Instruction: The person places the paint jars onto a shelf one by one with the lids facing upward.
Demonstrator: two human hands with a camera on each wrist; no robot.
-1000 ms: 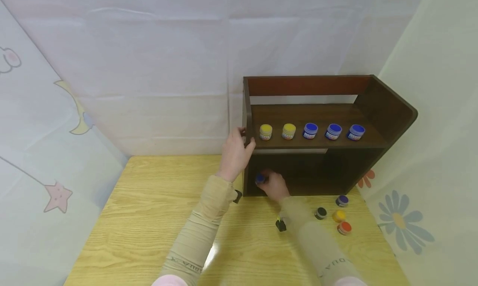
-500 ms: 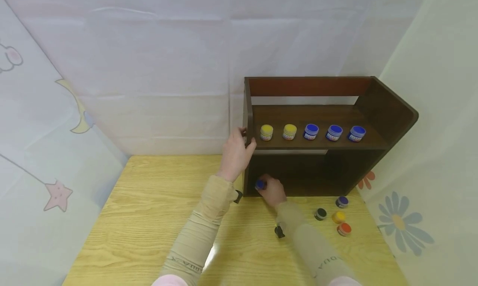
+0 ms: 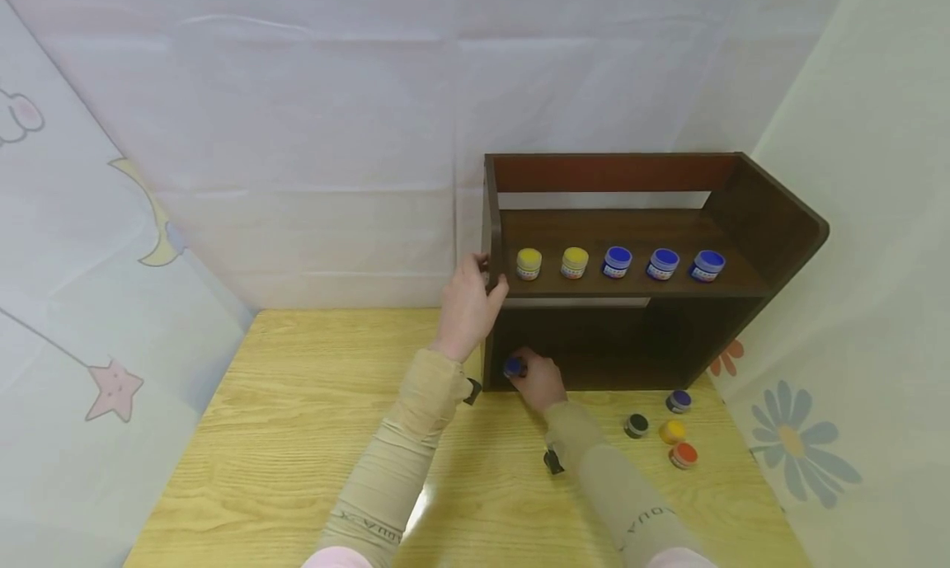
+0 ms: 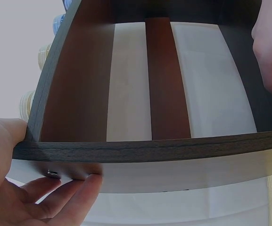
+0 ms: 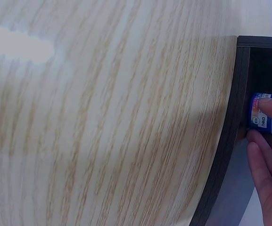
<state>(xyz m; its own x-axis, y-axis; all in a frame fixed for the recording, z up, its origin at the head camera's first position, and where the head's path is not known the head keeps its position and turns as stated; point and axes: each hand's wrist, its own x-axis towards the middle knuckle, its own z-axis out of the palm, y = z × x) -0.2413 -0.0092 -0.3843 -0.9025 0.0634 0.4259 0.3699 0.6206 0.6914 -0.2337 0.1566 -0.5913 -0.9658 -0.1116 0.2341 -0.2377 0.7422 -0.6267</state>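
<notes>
My right hand (image 3: pixel 542 380) pinches a small blue-lidded paint jar (image 3: pixel 512 367) between thumb and fingers. It is inside the lower compartment of a dark brown desk shelf (image 3: pixel 616 172), by the left front corner. In the right wrist view the jar (image 5: pixel 263 113) is close over the compartment floor, its label facing the camera. My left hand (image 3: pixel 466 308) grips the shelf's left side panel (image 4: pixel 150 151), thumb on the front edge and fingers on the outer face. On the upper board stand two yellow jars (image 3: pixel 575 263) and three blue jars (image 3: pixel 663 264) in a row.
At the right of the wooden table (image 3: pixel 297 436), before the shelf, stand a black-lidded jar (image 3: pixel 636 425), an orange-yellow jar (image 3: pixel 673 432), a red jar (image 3: pixel 684 455) and a purple-blue jar (image 3: pixel 679 401). Patterned cloth walls (image 3: pixel 853 321) surround the table.
My right hand has brought the blue paint jar slightly nearer the front of the lower compartment and a touch left. The left hand stays on the side panel.
</notes>
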